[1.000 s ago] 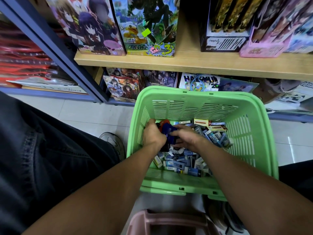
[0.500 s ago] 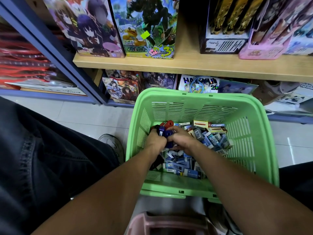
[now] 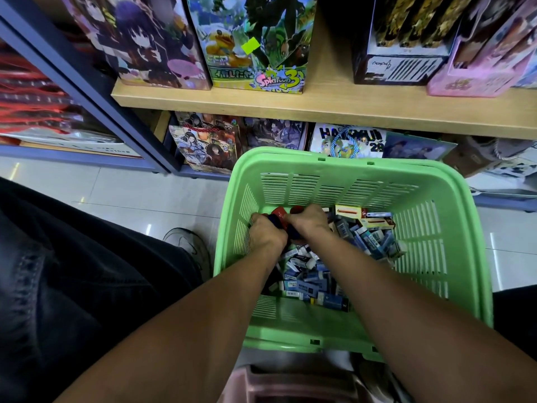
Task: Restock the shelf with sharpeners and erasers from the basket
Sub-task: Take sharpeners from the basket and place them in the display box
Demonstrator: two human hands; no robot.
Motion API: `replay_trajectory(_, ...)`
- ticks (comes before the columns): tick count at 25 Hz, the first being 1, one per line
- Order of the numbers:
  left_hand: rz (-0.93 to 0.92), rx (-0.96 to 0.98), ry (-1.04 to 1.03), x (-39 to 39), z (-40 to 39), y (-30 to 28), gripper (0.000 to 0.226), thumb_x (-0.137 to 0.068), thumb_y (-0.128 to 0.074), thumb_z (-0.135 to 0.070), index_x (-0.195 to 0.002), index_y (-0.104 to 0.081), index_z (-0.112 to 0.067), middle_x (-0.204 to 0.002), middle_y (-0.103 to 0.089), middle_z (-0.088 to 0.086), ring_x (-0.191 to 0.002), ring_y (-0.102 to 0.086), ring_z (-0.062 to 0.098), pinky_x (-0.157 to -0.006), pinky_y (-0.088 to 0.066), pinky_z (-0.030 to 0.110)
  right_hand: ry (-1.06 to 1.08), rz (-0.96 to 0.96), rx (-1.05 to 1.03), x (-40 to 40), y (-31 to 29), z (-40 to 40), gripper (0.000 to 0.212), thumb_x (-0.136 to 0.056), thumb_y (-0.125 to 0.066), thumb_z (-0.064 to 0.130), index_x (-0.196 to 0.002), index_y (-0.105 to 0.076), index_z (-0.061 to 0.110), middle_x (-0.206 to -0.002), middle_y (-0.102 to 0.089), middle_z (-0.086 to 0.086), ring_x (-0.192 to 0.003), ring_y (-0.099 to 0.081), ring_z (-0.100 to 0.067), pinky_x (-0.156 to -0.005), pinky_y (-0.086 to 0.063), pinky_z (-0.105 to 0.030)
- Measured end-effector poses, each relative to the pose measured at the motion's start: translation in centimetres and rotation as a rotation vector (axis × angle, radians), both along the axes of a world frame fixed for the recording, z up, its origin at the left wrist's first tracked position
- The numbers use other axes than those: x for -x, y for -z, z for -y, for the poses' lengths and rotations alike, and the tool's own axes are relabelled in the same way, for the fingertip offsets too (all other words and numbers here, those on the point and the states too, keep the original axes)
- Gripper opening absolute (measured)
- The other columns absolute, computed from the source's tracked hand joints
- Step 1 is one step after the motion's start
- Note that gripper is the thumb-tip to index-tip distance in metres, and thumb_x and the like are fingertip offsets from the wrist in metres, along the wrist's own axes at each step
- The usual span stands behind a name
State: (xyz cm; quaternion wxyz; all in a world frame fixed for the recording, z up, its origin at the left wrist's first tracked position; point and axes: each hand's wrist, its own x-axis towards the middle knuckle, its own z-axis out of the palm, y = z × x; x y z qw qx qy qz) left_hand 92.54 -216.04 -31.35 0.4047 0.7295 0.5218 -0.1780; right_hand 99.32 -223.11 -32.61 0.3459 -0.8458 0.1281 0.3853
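A green plastic basket [image 3: 453, 257] sits on the floor in front of me. Its bottom is covered with several small boxed erasers [image 3: 308, 279] in blue and white sleeves. Both my hands are down inside it at the left wall. My left hand [image 3: 266, 235] and my right hand [image 3: 308, 222] are curled together round a cluster of red and blue sharpeners [image 3: 279, 218]. The fingertips are hidden under the hands.
A wooden shelf [image 3: 334, 103] runs above the basket, carrying tall printed boxes [image 3: 255, 42]. Gift bags [image 3: 209, 144] stand on the lower level behind the basket. My shoe [image 3: 189, 245] is on the tiled floor left of it. A pink stool [image 3: 279, 385] lies below.
Both hands have slid toward the far left corner of the basket, closing together on the red and blue sharpeners. The view has tilted slightly.
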Motion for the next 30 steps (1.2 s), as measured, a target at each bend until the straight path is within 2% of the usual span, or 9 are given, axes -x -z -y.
replay_trajectory(2,-0.017,-0.005,0.007,-0.3,-0.4,0.5,0.045,-0.088,-0.07,-0.013,-0.126,-0.048,-0.003,-0.122,-0.063,0.02,-0.113,-0.062,0.037,-0.089,-0.051,0.037,-0.244,0.124,0.225,0.4,0.7,0.0,0.044,-0.083,-0.07,0.056,-0.086,-0.057,0.013,-0.095,-0.064,-0.006,-0.091,-0.068,-0.027,-0.067,-0.05,-0.031)
replay_trajectory(4,-0.032,0.003,-0.002,-0.5,-0.8,0.8,0.044,-0.086,-0.069,-0.012,-0.125,-0.05,-0.004,-0.122,-0.063,0.019,-0.113,-0.061,0.037,-0.091,-0.051,0.038,-0.331,0.196,0.298,0.9,1.7,0.6,0.036,-0.086,-0.068,0.05,-0.095,-0.064,0.016,-0.105,-0.069,-0.005,-0.097,-0.069,-0.026,-0.069,-0.046,-0.029)
replay_trajectory(10,0.144,0.191,-0.174,-0.3,-0.4,-0.3,0.042,-0.084,-0.07,-0.028,-0.118,-0.053,-0.011,-0.107,-0.068,0.013,-0.093,-0.067,0.032,-0.085,-0.058,0.039,-0.183,0.046,-0.083,0.6,1.3,1.5,0.014,-0.071,-0.08,0.018,-0.081,-0.069,0.019,-0.086,-0.073,-0.01,-0.078,-0.07,-0.025,-0.075,-0.061,-0.038)
replay_trajectory(13,0.283,0.333,-0.249,0.3,-0.8,-2.8,0.036,-0.083,-0.075,-0.029,-0.11,-0.056,-0.015,-0.1,-0.069,0.008,-0.083,-0.066,0.023,-0.074,-0.059,0.036,-0.276,0.047,-0.291,0.0,-2.8,2.0,0.027,-0.074,-0.079,0.001,-0.095,-0.072,0.016,-0.082,-0.071,-0.005,-0.067,-0.065,-0.015,-0.062,-0.055,-0.021)
replay_trajectory(15,0.35,0.5,-0.308,0.6,-1.3,-5.2,0.023,-0.089,-0.072,-0.021,-0.104,-0.057,-0.016,-0.094,-0.069,0.008,-0.075,-0.066,0.021,-0.064,-0.059,0.034,-0.348,0.063,-0.366,-0.7,-5.9,2.6,0.034,-0.076,-0.083,0.008,-0.107,-0.071,0.015,-0.09,-0.072,-0.004,-0.076,-0.066,-0.014,-0.069,-0.053,-0.018)
replay_trajectory(18,0.427,0.616,-0.308,0.2,-2.4,-9.2,0.019,-0.093,-0.066,-0.016,-0.11,-0.059,-0.01,-0.09,-0.073,0.014,-0.07,-0.071,0.029,-0.072,-0.062,0.048,-0.458,0.063,-0.379,-2.0,-10.8,3.0,0.055,-0.069,-0.088,0.034,-0.118,-0.067,0.019,-0.105,-0.073,0.0,-0.096,-0.07,-0.016,-0.091,-0.056,-0.029)
replay_trajectory(23,0.556,0.626,-0.106,-0.9,-5.2,-16.9,0.018,-0.095,-0.065,-0.014,-0.107,-0.061,-0.002,-0.077,-0.072,0.018,-0.059,-0.069,0.026,-0.059,-0.061,0.039,-0.328,-0.172,-0.731,-3.6,-20.2,3.5,0.051,-0.085,-0.073,0.005,-0.13,-0.05,0.0,-0.113,-0.067,-0.028,-0.101,-0.069,-0.034,-0.093,-0.056,-0.039)
replay_trajectory(27,0.597,0.706,0.062,-1.7,-6.2,-24.2,0.015,-0.095,-0.064,-0.011,-0.106,-0.062,0.0,-0.092,-0.071,0.022,-0.076,-0.072,0.03,-0.059,-0.061,0.036,-0.42,0.103,-0.715,-3.6,-28.4,2.8,0.025,-0.088,-0.071,0.013,-0.105,-0.057,0.002,-0.097,-0.072,-0.025,-0.094,-0.071,-0.038,-0.091,-0.056,-0.049)
replay_trajectory(30,0.679,0.708,0.14,-1.9,-7.2,-30.2,0.01,-0.098,-0.057,-0.01,-0.103,-0.059,-0.001,-0.085,-0.07,0.019,-0.073,-0.072,0.028,-0.059,-0.061,0.035,-0.545,0.367,-0.709,-3.2,-34.4,2.0,0.015,-0.082,-0.079,0.014,-0.093,-0.069,0.01,-0.084,-0.074,-0.008,-0.081,-0.07,-0.02,-0.081,-0.058,-0.035)
